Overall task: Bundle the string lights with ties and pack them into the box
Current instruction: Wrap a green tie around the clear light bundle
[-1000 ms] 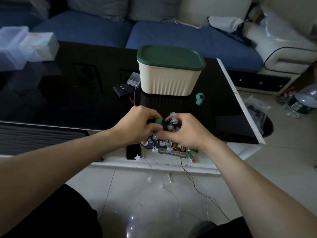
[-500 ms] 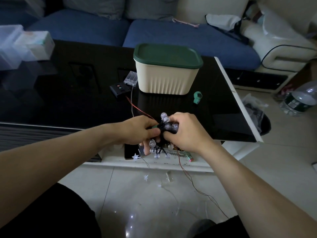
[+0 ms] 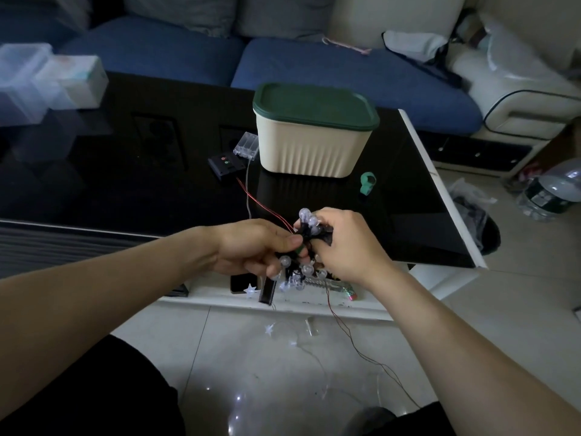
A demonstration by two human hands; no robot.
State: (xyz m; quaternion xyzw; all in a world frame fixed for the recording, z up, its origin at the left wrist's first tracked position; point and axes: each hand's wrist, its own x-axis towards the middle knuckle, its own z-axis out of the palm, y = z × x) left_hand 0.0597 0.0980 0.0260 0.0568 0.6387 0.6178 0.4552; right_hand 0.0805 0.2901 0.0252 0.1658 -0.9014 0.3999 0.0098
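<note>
Black table (image 3: 125,171): one box (image 3: 311,146) (lidded)

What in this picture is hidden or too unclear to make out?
Head view:
- Box contents: hidden by the green lid.
- Green tie: mostly covered by left hand and right hand.
- Clear containers: blurred, cut by left edge.
- Bottle: cut by right edge.

Cream ribbed box (image 3: 309,149) with dark green lid (image 3: 314,105).
</note>
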